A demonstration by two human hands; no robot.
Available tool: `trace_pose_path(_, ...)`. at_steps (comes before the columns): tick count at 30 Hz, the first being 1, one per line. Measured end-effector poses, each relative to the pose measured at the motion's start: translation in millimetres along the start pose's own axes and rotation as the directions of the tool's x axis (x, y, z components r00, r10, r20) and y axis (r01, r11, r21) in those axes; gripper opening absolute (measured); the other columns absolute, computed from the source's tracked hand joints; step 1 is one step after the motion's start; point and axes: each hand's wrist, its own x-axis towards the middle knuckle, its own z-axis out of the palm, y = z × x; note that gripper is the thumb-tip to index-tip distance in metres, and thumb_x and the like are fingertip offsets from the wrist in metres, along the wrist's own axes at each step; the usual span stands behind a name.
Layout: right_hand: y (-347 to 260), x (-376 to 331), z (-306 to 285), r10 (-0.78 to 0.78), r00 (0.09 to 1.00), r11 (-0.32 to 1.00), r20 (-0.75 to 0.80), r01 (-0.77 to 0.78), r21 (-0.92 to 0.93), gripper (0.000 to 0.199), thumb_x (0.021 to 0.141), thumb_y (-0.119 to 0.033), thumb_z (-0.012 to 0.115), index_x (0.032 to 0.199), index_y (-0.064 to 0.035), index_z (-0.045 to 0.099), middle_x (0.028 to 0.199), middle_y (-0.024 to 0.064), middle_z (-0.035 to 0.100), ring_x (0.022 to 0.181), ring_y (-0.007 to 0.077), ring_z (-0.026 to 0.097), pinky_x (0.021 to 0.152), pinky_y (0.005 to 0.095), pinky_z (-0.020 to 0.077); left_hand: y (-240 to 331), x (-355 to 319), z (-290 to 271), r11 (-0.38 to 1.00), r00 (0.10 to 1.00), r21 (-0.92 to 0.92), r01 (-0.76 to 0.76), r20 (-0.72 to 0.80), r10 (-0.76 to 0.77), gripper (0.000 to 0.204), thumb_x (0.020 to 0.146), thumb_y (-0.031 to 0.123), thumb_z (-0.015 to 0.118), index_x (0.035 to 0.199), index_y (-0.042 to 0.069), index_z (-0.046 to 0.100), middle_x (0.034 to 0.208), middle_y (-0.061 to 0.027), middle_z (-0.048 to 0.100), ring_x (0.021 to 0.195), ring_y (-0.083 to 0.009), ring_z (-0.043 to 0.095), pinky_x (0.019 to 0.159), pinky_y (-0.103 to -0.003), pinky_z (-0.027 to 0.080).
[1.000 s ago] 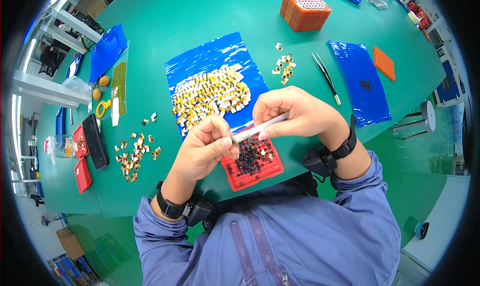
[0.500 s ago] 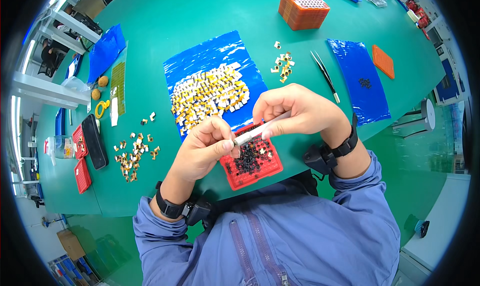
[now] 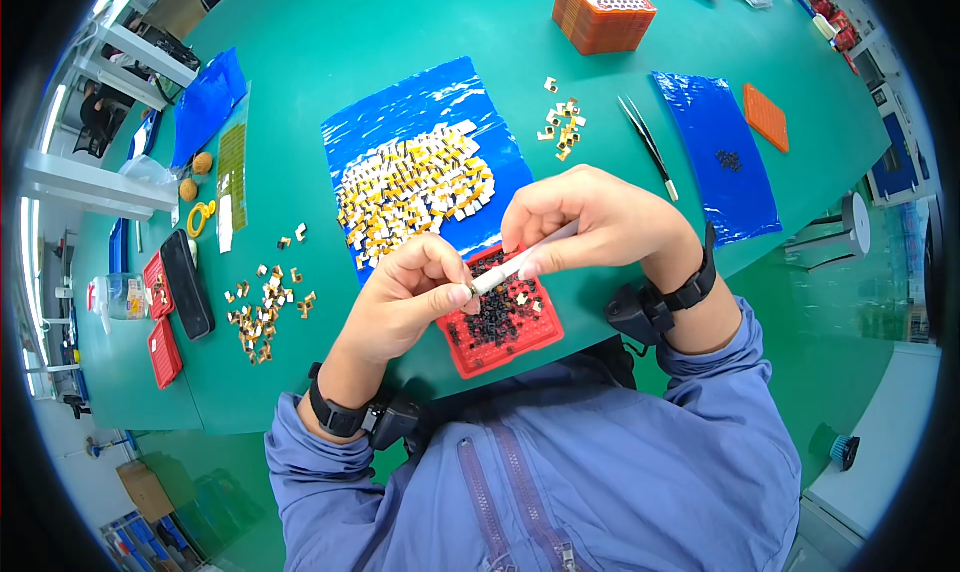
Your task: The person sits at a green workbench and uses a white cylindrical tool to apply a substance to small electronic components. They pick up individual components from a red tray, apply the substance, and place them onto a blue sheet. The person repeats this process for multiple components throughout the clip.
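My right hand point(image 3: 600, 222) grips a white pen-shaped tool point(image 3: 508, 268), its tip pointing down and left. Thumb and fingers of my left hand point(image 3: 412, 290) are pinched together at that tip, around a tiny piece too small to name. Below both hands lies a red tray point(image 3: 500, 364) holding many tiny black parts point(image 3: 497, 322) and a few pale ones. Just beyond, a blue sheet point(image 3: 425, 87) carries a wide pile of small white-and-gold pieces point(image 3: 415, 187).
Loose white-and-gold pieces lie left point(image 3: 262, 317) and beyond my right hand point(image 3: 563, 130). Tweezers point(image 3: 650, 150), a second blue sheet with black parts point(image 3: 740, 202) and an orange tray point(image 3: 765, 118) are on the right. Stacked orange trays point(image 3: 605, 22) stand behind; a black case point(image 3: 187, 284) sits left.
The view has shifted very slightly. Both hands keep almost the same pose, with the tool's tip still at my left fingertips.
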Motion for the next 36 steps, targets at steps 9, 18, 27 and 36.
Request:
trace_pose_path(9, 6.9, -2.4, -6.9, 0.034, 0.998, 0.997, 0.045, -0.030, -0.074, 0.015, 0.079, -0.015, 0.071, 0.082, -0.0018, 0.065, 0.061, 0.0018, 0.057, 0.054, 0.0064, 0.051, 0.049, 0.0219, 0.0379, -0.1, -0.1, -0.4, 1.000, 0.999, 0.000, -0.021, 0.024, 0.021, 0.010, 0.087, 0.005, 0.060, 0.087, 0.005, 0.051, 0.082, -0.0046, 0.058, 0.076, -0.0112, 0.059, 0.069, -0.024, 0.047)
trace_pose_path(18, 9.0, -2.2, -8.9, 0.032, 0.999, 0.996, -0.043, -0.036, -0.085, 0.016, 0.080, -0.015, 0.070, 0.082, -0.0006, 0.062, 0.061, -0.0004, 0.055, 0.054, 0.0052, 0.048, 0.049, 0.0208, 0.0368, 10.6, -2.3, 7.6, 0.952, 0.991, 0.276, -0.131, 0.059, 0.119, 0.015, 0.076, -0.008, 0.063, 0.079, 0.004, 0.055, 0.084, -0.0081, 0.061, 0.079, -0.0152, 0.059, 0.070, -0.027, 0.047)
trace_pose_path(27, 8.2, -1.4, -7.4, 0.048, 0.997, 0.998, -0.054, -0.051, -0.047, 0.016, 0.081, -0.014, 0.069, 0.083, -0.0003, 0.062, 0.060, -0.0011, 0.053, 0.053, 0.0047, 0.044, 0.049, 0.0210, 0.0351, 14.1, -0.2, 5.9, 0.753, 0.971, 0.613, -0.239, 0.163, 0.175, 0.019, 0.063, -0.013, 0.064, 0.070, 0.005, 0.061, 0.081, -0.0082, 0.064, 0.078, -0.0178, 0.061, 0.070, -0.028, 0.049)
trace_pose_path(36, 11.6, -0.8, -7.1, 0.065, 0.997, 0.996, -0.049, -0.068, -0.056, 0.016, 0.081, -0.015, 0.070, 0.084, -0.0008, 0.062, 0.062, -0.0007, 0.055, 0.055, 0.0047, 0.046, 0.050, 0.0204, 0.0373, 14.4, 0.5, 6.7, 0.761, 0.977, 0.613, -0.211, 0.136, 0.162, 0.016, 0.065, -0.009, 0.066, 0.071, 0.006, 0.062, 0.079, -0.0056, 0.066, 0.078, -0.0178, 0.063, 0.069, -0.028, 0.049)
